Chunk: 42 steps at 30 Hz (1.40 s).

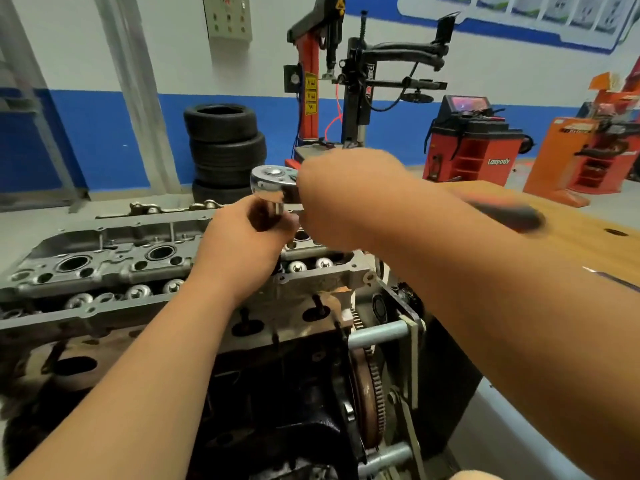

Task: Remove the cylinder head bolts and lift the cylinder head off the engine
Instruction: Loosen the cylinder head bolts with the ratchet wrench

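Head view: left hand (242, 237) curled round the dark extension (268, 216) under the chrome ratchet (272, 181) head, right hand (346, 199) clamped round the ratchet's shaft just beside that head, blurred black grip poking out past the forearm. Cylinder head (104, 258) seated on the engine block (277, 393), its right end beneath both hands. Stacked tyres (225, 150) behind, wooden bench (571, 233) at right.

I see the engine block (277, 393) carried on a metal stand (381, 332). Right of the stand runs a wooden tabletop (571, 244) with a thin pale object (609, 277) lying on it. Beyond the stand, tyres (225, 150) sit stacked on the floor (34, 223).
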### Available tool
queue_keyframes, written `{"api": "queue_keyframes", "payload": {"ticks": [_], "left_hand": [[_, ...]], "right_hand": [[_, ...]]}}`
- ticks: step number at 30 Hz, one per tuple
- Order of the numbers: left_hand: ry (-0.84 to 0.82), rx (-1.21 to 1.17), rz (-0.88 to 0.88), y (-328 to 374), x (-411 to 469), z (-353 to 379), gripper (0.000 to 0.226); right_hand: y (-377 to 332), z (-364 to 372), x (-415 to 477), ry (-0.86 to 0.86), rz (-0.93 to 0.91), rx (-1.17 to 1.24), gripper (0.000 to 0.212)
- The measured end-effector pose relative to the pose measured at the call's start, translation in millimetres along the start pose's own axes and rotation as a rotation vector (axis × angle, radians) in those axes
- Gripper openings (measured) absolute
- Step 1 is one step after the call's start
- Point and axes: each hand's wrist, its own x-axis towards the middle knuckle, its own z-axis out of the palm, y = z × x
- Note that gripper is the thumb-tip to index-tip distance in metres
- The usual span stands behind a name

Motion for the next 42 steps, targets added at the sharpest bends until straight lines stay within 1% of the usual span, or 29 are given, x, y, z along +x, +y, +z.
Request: {"api": "queue_keyframes", "payload": {"ticks": [1,2,4,6,8,11,12,14,15,16,17,18,20,22,23,24,25,26,27,29,31,33,35,36,38,39,40,42], "left_hand": [[-0.018,0.013,-0.001,-0.8,0.9,1.1,0.011],[-0.035,0.020,-0.008,-1.7,2.2,1.9,0.008],[-0.044,0.020,-0.018,-0.1,4.2,2.1,0.002],[-0.019,0.011,-0.030,2.4,2.2,2.5,0.004],[0.020,-0.028,-0.052,3.0,-0.1,-0.9,0.006],[-0.023,-0.024,-0.014,1.7,-1.5,-2.2,0.005],[-0.029,-0.001,0.003,2.1,-1.2,-0.8,0.010],[-0.014,0.027,0.007,0.9,0.9,1.0,0.024],[-0.001,0.033,0.003,0.1,2.5,1.3,0.022],[0.014,0.027,0.003,0.1,2.8,0.8,0.017],[0.021,0.001,-0.001,-0.9,2.7,0.9,0.009],[0.030,-0.021,-0.007,-0.6,1.9,1.0,0.003],[0.037,-0.023,-0.003,0.2,-1.5,0.7,0.012],[0.027,-0.035,-0.015,0.0,-2.2,-1.5,0.006],[0.003,-0.037,-0.012,-0.5,-1.9,-1.8,0.007],[-0.019,-0.031,-0.008,-0.6,-1.7,-0.9,0.013],[-0.035,-0.023,-0.001,-1.6,-0.7,0.0,0.018],[-0.039,-0.015,0.007,-1.9,0.1,0.4,0.019],[-0.044,-0.013,0.017,-1.9,0.9,1.0,0.017],[-0.037,-0.057,0.018,-1.7,0.8,0.5,0.009],[-0.010,-0.086,0.018,-2.7,0.3,0.0,0.009],[0.008,-0.088,0.014,-3.9,1.1,-0.9,0.009],[-0.003,-0.100,0.029,-5.5,0.9,-1.7,0.011],[-0.017,-0.099,0.044,-5.3,1.2,-1.4,0.015],[-0.033,-0.087,0.054,-4.2,2.4,1.2,0.026],[-0.023,-0.081,0.054,-3.5,3.2,2.5,0.028],[-0.008,-0.084,0.048,-2.6,3.8,3.2,0.024],[0.002,-0.106,0.027,-1.6,4.1,3.8,0.011]], "right_hand": [[0.6,0.8,-4.2,0.041,-0.009,-0.032,0.030],[4.4,1.9,-5.9,0.106,-0.027,-0.055,0.028],[14.7,7.1,3.1,0.170,-0.086,-0.080,0.013],[16.0,5.5,14.1,0.114,-0.130,-0.005,0.016],[9.7,1.0,23.6,0.030,-0.078,0.083,0.003],[0.8,-6.4,-1.0,-0.058,-0.015,0.051,0.020],[-1.6,-5.8,-12.8,-0.039,0.004,0.039,0.024],[-9.1,-4.2,-23.5,0.103,0.070,0.003,0.034],[-10.3,-3.6,-17.8,0.156,0.083,-0.030,0.031],[-8.2,-1.8,-9.2,0.209,0.059,-0.042,0.021],[-2.0,2.3,1.0,0.207,0.007,-0.024,0.011],[5.6,3.9,10.1,0.175,-0.051,0.014,0.011],[15.8,3.0,19.3,0.035,-0.098,0.095,0.015],[9.5,-1.0,15.4,-0.032,-0.071,0.069,0.007],[2.4,-0.5,9.0,-0.038,-0.050,0.043,0.015],[-2.8,0.4,1.9,-0.015,-0.027,0.035,0.025],[-4.5,1.4,-5.2,0.047,-0.021,0.012,0.032],[-1.7,3.0,-10.1,0.116,-0.026,-0.013,0.033],[4.0,5.9,-10.6,0.166,-0.040,-0.017,0.029],[17.9,14.5,0.5,0.203,-0.091,0.028,0.010],[19.0,17.4,15.1,0.172,-0.104,0.080,0.019],[12.2,14.6,23.4,0.124,-0.030,0.133,0.005],[3.5,10.6,14.0,0.077,0.010,0.088,0.024],[1.9,10.0,7.7,0.058,0.032,0.056,0.029],[0.7,10.0,-5.9,0.095,0.079,0.051,0.035],[0.7,10.7,-7.3,0.127,0.096,0.048,0.035],[2.3,11.5,-3.1,0.138,0.101,0.038,0.031],[7.2,16.3,8.3,0.187,0.047,0.103,0.013]]}}
